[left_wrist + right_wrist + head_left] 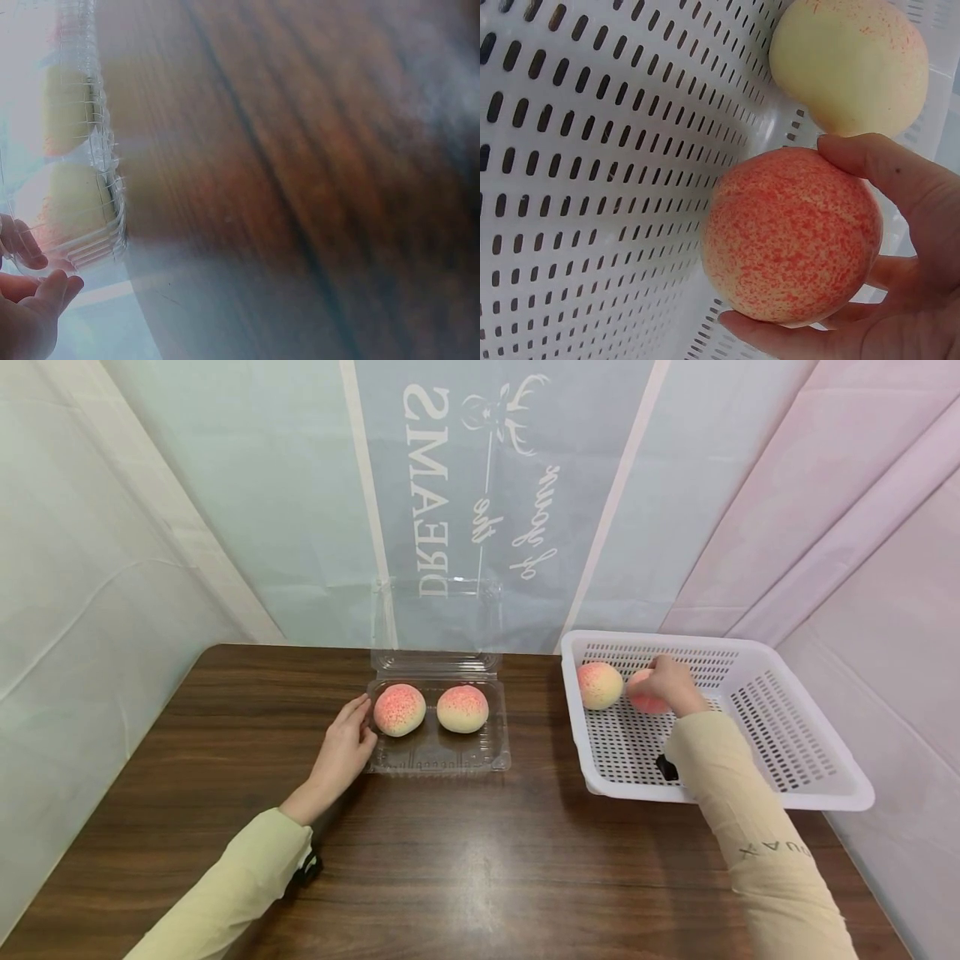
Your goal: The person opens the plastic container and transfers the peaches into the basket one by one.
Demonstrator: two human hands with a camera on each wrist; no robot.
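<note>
In the basket, my right hand (672, 685) grips a red-speckled peach (791, 236), with the thumb on one side and fingers on the other. A second, paler peach (600, 685) lies beside it near the basket's left wall. My left hand (345, 747) rests its fingers against the left side of a clear plastic clamshell box (431, 756). Its lid (438, 618) stands raised at the back. Two peaches sit apart in the box, one at the left (400, 710) and one at the right (462, 709). The left wrist view is hazy around the fingers.
The white perforated basket (810, 789) stands at the right of the dark wooden table (442, 843). Its walls rise around the right hand. A printed fabric curtain (300, 510) hangs behind the table's back edge, close to the raised lid.
</note>
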